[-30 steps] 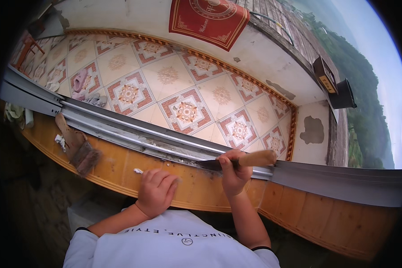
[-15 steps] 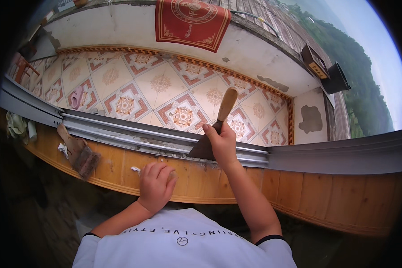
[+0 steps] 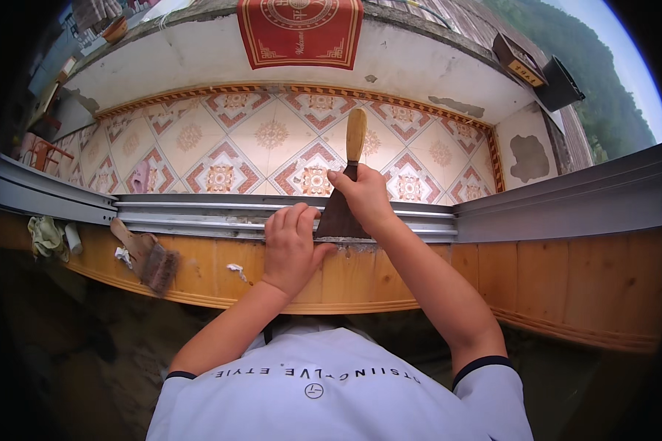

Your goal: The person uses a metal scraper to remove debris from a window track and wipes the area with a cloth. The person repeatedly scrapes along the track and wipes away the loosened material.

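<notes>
My right hand [image 3: 366, 195] is closed round the neck and upper blade of a putty knife [image 3: 356, 140]. Its wooden handle points up and away from me. The dark, wide blade stands edge-down where the grey metal window track [image 3: 198, 208] meets the wooden sill [image 3: 360, 279]. To the left of the blade, my left hand [image 3: 293, 246] lies on the sill, its fingers bent over the near side of the track. Its thumb is spread toward the blade's lower edge, and I see nothing held in it. Whitish grit lies along the joint by the blade.
A worn brush [image 3: 157, 266] with a wooden handle lies on the sill at left, near white scraps [image 3: 235, 272], a pale glove [image 3: 45, 237] and a white roll [image 3: 73, 238]. Beyond the track are a tiled floor, a pink slipper [image 3: 140, 177] and a low wall with a red mat [image 3: 301, 33].
My left hand has moved up and right from the sill's front to the track beside the blade, and its fingers have spread. The putty knife stands more upright in my right hand. The view has shifted.
</notes>
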A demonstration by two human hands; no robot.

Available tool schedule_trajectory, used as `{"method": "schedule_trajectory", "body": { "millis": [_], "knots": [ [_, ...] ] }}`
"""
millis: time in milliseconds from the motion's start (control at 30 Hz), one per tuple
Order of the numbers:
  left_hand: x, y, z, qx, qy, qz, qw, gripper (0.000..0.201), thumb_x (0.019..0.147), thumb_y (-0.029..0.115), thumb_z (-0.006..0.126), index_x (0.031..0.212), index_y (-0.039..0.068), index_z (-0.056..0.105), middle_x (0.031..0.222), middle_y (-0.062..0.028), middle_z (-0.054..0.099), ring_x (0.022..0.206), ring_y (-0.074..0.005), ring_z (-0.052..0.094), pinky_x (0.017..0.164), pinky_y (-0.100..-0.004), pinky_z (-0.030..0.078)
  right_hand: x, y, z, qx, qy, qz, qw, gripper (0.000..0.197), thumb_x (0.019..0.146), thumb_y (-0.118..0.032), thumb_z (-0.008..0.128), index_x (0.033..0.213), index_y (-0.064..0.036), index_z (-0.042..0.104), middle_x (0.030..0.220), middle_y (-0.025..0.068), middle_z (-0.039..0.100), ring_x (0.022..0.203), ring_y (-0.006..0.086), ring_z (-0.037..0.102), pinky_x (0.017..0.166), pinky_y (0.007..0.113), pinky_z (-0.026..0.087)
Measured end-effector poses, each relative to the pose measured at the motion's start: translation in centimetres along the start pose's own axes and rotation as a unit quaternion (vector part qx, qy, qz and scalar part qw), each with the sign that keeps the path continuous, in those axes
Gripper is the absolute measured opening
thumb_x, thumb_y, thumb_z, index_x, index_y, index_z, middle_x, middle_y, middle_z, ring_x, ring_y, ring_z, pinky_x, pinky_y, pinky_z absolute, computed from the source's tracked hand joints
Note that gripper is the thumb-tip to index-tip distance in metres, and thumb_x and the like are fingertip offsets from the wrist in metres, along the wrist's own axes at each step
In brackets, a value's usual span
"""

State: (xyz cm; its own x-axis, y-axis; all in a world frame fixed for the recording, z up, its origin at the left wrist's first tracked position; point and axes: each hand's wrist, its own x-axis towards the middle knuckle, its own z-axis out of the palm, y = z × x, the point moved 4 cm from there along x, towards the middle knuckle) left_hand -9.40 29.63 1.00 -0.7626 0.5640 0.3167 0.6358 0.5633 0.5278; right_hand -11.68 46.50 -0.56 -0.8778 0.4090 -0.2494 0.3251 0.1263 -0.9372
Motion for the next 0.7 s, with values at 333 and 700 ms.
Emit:
{"method": "schedule_trajectory", "body": {
  "millis": [333,700],
  "knots": [
    [0.5,-0.1,0.1,-0.007,-0.001,0.0,1.0,0.061,0.058,0.026,0.084,0.106,0.007,0.052,0.107,-0.0085,0.057,0.102,-0.0283,0.051,0.091,-0.0411,0.036,0.6,0.3,0.0,-0.032,-0.011,0.031,0.999,0.032,0.079,-0.029,0.071,0.079,0.0019,0.064,0.067,0.0097,0.064,0.062,0.0185,0.061,0.059,0.034,0.048],
    [0.8,0.0,0.1,-0.029,-0.002,-0.002,1.0,0.053,0.06,0.025,0.082,0.102,0.008,0.055,0.1,-0.0066,0.059,0.099,-0.0272,0.052,0.091,-0.0404,0.036,1.5,0.8,0.2,-0.068,-0.021,0.026,0.997,0.036,0.079,-0.032,0.07,0.081,0.0029,0.063,0.067,0.0127,0.064,0.063,0.0234,0.062,0.061,0.035,0.048]
  ]
}}
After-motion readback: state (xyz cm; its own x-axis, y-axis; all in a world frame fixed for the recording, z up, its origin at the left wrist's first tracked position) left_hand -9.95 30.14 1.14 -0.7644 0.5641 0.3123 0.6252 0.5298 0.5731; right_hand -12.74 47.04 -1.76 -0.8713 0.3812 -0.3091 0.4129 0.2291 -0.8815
